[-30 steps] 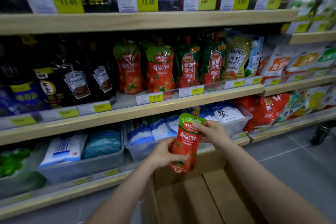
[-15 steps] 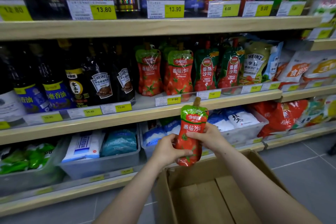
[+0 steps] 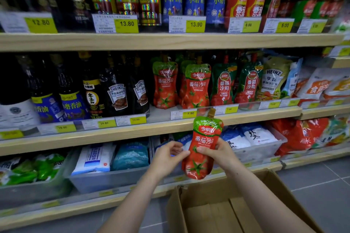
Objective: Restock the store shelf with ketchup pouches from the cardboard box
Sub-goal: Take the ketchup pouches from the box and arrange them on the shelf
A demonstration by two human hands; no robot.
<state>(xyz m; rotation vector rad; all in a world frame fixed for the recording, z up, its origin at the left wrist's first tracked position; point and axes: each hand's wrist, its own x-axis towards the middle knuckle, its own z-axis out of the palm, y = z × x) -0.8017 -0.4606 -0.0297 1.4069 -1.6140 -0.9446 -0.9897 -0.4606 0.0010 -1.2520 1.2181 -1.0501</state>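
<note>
- Head view looks down past two bare forearms at a ketchup pouch (image 3: pixel 203 147), held upright in the air in front of the store shelf (image 3: pixel 151 128), spout cap up and printed face toward the person, so it will go in facing the aisle like its neighbours.
- Right hand (image 3: pixel 220 154) wraps the pouch's right edge at its waist, thumb across the front; this grip seems to carry the weight.
- Left hand (image 3: pixel 168 157) sits at the pouch's left edge with fingers curled and fingertips touching or pinching it; I cannot tell how firmly. It looks like a steadying hold that keeps the soft pack from flopping.
- Matching red-and-green pouches (image 3: pixel 197 85) stand in a row on the middle shelf just above, behind the 7.90 price tag (image 3: pixel 189 114); that is plainly where this one belongs, and there looks to be room at the front of the row.
- Cardboard box (image 3: pixel 227 210) sits open on the floor directly below the hands, close to the shelving to keep each reach short. The part of its inside that shows holds no pouches.
- Dark sauce bottles (image 3: pixel 117 92) fill the shelf to the left, well clear of the target spot.
</note>
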